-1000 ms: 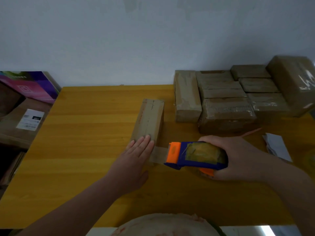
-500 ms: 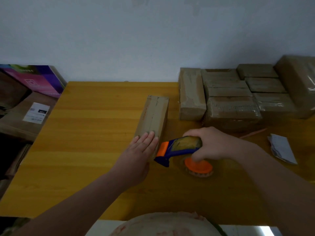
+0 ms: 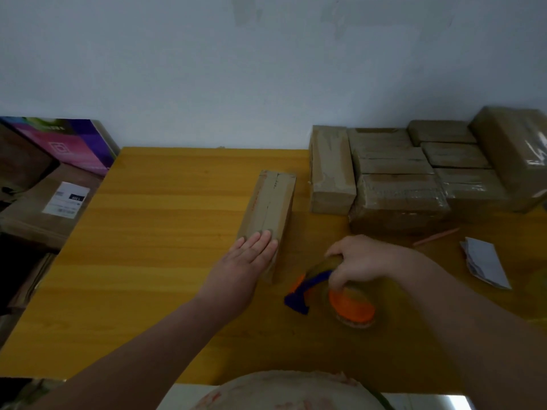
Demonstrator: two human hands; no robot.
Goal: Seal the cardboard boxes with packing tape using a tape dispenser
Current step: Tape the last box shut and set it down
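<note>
Two bare hands are at work over a yellow wooden table (image 3: 165,232). The left hand (image 3: 245,261) lies flat, fingers straight and close together, pressing on the near end of a long, narrow cardboard box (image 3: 270,202). That box sits near the middle of the table, its length running from near to far, and a dark line runs lengthwise down its top face. Whether tape already covers that line cannot be told.

The right hand (image 3: 359,258) is curled round a tape dispenser (image 3: 346,304), gripping it from above. The dispenser has a dark blue body with orange parts and a round orange hub facing the camera. It is tilted, its blue nose pointing left and down, just to the right of the box's near end. A gap of bare table shows between the nose and the box. Whether the dispenser touches the table is hard to say.

At the far right stands a group of taped boxes (image 3: 396,196), packed side by side against the wall (image 3: 266,69), their wrapping shiny in places. Just near of them lies a thin pink stick (image 3: 436,236), and further right a folded pale paper (image 3: 485,261).

Beyond the table's left edge, lower down, sit a brown carton with a white label (image 3: 44,208) and a purple-pink printed box (image 3: 77,149).
</note>
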